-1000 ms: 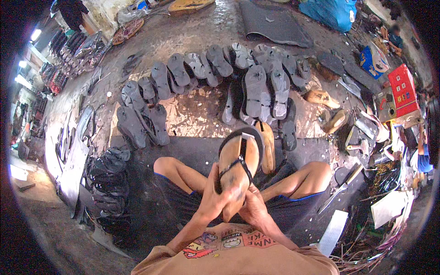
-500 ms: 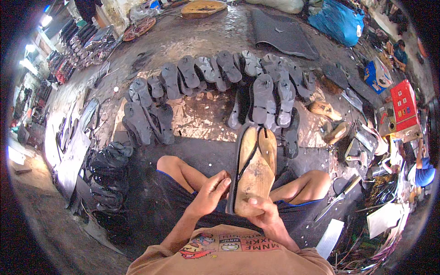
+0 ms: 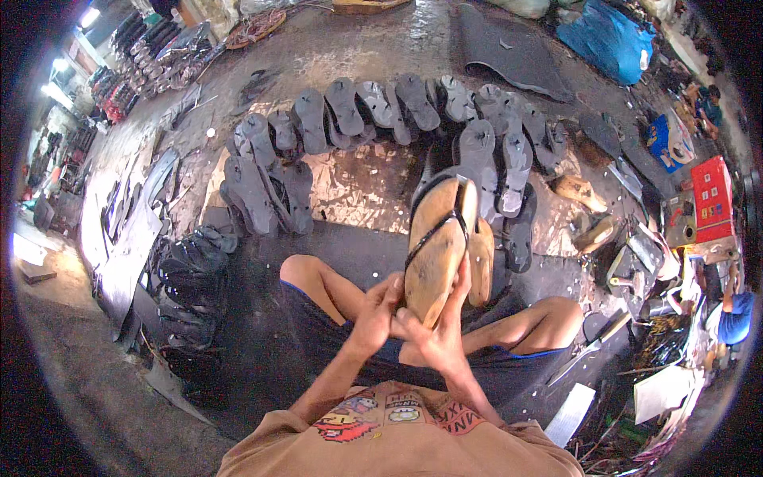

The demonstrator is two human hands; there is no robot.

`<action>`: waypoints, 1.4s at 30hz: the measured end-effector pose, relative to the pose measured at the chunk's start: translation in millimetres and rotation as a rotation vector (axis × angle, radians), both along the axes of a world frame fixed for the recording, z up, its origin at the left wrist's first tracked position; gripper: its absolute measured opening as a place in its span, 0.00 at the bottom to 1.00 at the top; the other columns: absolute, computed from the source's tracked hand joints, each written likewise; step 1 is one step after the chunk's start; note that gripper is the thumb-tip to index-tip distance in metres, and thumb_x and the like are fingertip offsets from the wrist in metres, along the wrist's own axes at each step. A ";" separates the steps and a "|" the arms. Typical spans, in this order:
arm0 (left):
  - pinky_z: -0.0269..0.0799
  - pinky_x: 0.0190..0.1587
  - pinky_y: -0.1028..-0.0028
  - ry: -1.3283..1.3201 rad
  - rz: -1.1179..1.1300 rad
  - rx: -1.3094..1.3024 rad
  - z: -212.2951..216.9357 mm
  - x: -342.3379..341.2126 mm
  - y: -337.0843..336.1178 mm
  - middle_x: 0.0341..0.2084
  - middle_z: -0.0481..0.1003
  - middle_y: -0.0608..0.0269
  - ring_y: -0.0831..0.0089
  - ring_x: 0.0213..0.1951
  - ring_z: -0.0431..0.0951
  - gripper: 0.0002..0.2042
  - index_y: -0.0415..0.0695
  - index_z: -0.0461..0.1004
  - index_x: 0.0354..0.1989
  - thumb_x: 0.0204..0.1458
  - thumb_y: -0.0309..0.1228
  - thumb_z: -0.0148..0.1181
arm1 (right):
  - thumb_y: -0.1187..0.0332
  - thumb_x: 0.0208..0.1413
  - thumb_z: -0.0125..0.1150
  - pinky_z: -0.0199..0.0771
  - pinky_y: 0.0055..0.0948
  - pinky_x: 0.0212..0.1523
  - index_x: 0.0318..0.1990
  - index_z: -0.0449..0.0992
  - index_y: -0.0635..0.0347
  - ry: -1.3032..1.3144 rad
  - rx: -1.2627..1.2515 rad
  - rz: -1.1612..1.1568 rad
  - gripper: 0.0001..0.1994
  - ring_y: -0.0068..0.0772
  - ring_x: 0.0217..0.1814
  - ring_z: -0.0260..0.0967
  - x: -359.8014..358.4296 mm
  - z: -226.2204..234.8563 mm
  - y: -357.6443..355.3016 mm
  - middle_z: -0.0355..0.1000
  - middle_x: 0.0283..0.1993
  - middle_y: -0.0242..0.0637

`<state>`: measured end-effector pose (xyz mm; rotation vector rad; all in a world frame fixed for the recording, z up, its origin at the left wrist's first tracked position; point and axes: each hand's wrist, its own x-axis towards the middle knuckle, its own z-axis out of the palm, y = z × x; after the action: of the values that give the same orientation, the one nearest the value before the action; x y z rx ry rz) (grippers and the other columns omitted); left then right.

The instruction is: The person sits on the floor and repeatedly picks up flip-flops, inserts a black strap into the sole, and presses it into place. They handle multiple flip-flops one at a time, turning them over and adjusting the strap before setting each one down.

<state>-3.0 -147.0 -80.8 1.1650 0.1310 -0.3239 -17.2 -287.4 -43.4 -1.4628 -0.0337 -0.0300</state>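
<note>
I sit cross-legged on the floor and hold a sandal on a wooden foot form (image 3: 433,246) upright over my lap. A black Y-shaped strap (image 3: 435,226) runs across the form. My right hand (image 3: 437,334) grips its lower end from below and the side. My left hand (image 3: 375,312) presses against the heel end from the left. A second wooden form (image 3: 480,258) stands just behind the first one.
Several dark sandal soles (image 3: 373,111) lie in an arc on the floor ahead, more in a stack (image 3: 187,274) at my left. Wooden forms (image 3: 580,191), tools and a red box (image 3: 711,199) crowd the right. A dark rubber sheet (image 3: 501,48) lies far ahead.
The sandal form has tilted from facing me to leaning right and away. My left hand has closed in on the heel end beside my right hand.
</note>
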 end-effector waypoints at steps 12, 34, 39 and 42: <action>0.77 0.48 0.62 -0.256 0.534 1.269 -20.0 58.0 112.5 0.37 0.84 0.48 0.55 0.41 0.85 0.19 0.37 0.80 0.61 0.71 0.36 0.54 | 0.73 0.62 0.60 0.47 0.54 0.83 0.85 0.23 0.53 0.234 0.182 0.302 0.55 0.55 0.86 0.46 -58.2 -33.6 -8.5 0.44 0.84 0.57; 0.66 0.72 0.62 0.096 0.330 0.541 5.2 -90.5 172.1 0.64 0.75 0.50 0.62 0.68 0.72 0.29 0.35 0.68 0.71 0.63 0.31 0.70 | 0.60 0.43 0.87 0.73 0.42 0.63 0.70 0.71 0.59 -0.334 -0.865 0.438 0.45 0.44 0.64 0.74 145.2 -38.1 -19.8 0.76 0.62 0.46; 0.79 0.54 0.62 -0.056 1.367 0.072 -13.8 -76.9 313.5 0.55 0.78 0.56 0.67 0.54 0.80 0.31 0.39 0.67 0.72 0.63 0.31 0.72 | 0.59 0.52 0.79 0.58 0.61 0.78 0.73 0.68 0.54 -0.319 -1.512 -0.152 0.40 0.64 0.75 0.61 234.8 -150.2 -117.8 0.66 0.70 0.53; 0.80 0.53 0.62 0.119 1.760 0.231 -41.7 -115.8 396.8 0.53 0.80 0.60 0.67 0.53 0.81 0.26 0.39 0.74 0.65 0.60 0.30 0.76 | 0.63 0.59 0.72 0.50 0.65 0.82 0.77 0.63 0.53 -0.176 -1.507 0.109 0.38 0.66 0.82 0.53 240.2 -144.7 -112.8 0.60 0.78 0.55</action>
<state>-118.9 249.8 -122.6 0.8715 1.2110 1.2005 223.0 -400.2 -188.1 -2.9571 -0.3377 -0.0474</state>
